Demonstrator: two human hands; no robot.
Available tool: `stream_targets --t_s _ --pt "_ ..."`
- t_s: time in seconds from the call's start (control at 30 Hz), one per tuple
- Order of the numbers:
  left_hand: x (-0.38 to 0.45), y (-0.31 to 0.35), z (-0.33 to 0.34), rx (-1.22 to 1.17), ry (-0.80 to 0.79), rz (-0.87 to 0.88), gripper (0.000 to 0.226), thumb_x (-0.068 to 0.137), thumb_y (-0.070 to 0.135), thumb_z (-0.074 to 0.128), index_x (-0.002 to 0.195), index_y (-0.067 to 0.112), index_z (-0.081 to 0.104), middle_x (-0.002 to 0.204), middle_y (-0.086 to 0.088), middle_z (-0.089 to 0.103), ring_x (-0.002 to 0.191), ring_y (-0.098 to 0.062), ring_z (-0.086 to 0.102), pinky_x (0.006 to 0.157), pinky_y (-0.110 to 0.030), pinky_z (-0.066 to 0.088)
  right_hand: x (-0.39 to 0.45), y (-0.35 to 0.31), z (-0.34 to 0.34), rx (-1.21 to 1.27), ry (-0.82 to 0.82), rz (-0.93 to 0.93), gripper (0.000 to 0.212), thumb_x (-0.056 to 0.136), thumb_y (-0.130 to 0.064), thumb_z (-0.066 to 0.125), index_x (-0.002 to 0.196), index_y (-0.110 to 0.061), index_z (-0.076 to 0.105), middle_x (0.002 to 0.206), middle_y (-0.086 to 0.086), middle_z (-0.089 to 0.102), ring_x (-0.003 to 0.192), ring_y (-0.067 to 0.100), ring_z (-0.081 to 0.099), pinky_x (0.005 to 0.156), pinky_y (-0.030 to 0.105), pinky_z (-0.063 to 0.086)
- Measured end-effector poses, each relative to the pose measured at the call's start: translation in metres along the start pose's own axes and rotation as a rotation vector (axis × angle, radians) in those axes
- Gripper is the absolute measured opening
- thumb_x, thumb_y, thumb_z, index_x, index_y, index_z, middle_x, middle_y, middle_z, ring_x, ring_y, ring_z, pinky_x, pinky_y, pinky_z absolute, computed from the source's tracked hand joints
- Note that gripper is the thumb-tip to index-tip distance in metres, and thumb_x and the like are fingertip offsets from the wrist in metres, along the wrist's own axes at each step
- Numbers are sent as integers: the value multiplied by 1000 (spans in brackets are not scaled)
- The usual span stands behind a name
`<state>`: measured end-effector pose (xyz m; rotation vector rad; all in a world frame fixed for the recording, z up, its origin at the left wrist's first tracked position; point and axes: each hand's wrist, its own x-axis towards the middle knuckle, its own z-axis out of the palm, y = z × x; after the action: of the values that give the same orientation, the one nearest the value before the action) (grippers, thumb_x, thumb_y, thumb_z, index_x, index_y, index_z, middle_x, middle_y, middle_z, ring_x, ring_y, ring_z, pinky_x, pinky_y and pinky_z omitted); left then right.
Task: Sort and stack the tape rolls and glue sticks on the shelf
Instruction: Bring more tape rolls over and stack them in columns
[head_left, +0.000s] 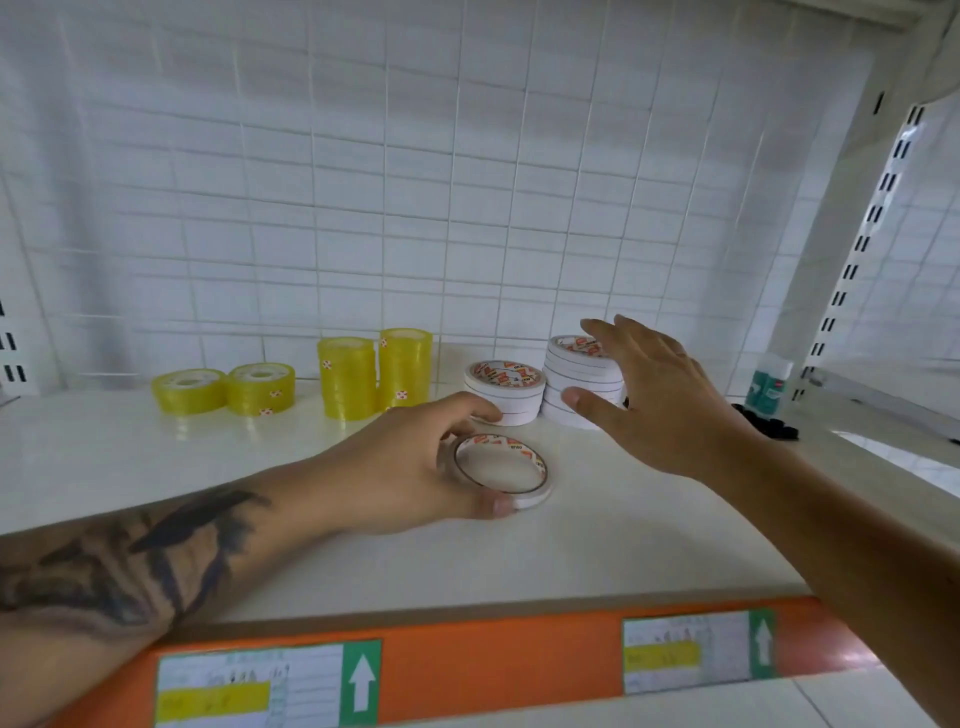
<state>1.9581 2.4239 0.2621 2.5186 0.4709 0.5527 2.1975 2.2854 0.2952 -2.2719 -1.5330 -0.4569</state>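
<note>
Left hand (415, 462) gripping thin white paper-core tape roll (503, 471) mid-shelf (156, 457); right hand (660, 400) spread, released, at taller white roll stack (576, 379).

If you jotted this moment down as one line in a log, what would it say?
left hand grips thin white tape roll flat on shelf | right hand open at taller white stack | yellow rolls stacked left

Left hand (415, 462) grips a white tape roll (503, 470) lying flat on the shelf (597, 530), near two white stacks (540, 387); right hand (660, 400), fingers spread, hovers at the taller stack.
</note>
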Motion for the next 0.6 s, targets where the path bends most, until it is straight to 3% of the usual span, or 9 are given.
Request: stream_targets --t_s 0.13,0.2,0.3,0.37,0.47,0.6 --pt "0 1 -11 -65 187 39 64 66 60 88 121 48 59 118 29 66 113 11 59 102 -26 50 -33 -17 -4 25 -103 -83 81 88 -80 36 158 -48 8 170 -9 8 156 16 8 126 45 15" --pt "3 4 -17 -54 239 37 59 69 54 88 119 46 59 118 29 67 110 10 60 99 -26 51 -48 -18 -2 37 -262 -47 89 81 -89 29 157 -51 3 170 -11 2 157 14 2 127 46 11" --pt "17 12 -24 16 276 1 52 73 56 84 116 41 59 111 25 67 91 14 59 75 -10 45 -58 -19 1 46 -524 45 93 75 -93 21 157 -53 5 171 -11 -3 157 12 -5 127 44 3" --pt "31 15 -24 62 289 -34 52 75 59 82 117 38 59 110 20 66 87 9 58 65 -10 39 -60 -21 1 42 -596 66 84 82 -90 21 157 -54 7 171 -10 -2 157 11 -5 127 44 1" --pt "55 17 -17 71 302 -70 58 76 59 81 123 33 57 119 12 64 103 -10 60 77 -23 44 -60 -23 0 18 -606 55 78 87 -86 20 157 -54 7 171 -8 -3 157 12 -6 127 45 -1" --pt "82 17 -4 96 271 -124 68 77 55 82 133 29 52 130 5 61 111 -17 58 86 -28 45 -61 -23 -1 13 -622 48 77 88 -86 18 156 -55 3 171 -9 -6 157 13 -9 126 44 -4"
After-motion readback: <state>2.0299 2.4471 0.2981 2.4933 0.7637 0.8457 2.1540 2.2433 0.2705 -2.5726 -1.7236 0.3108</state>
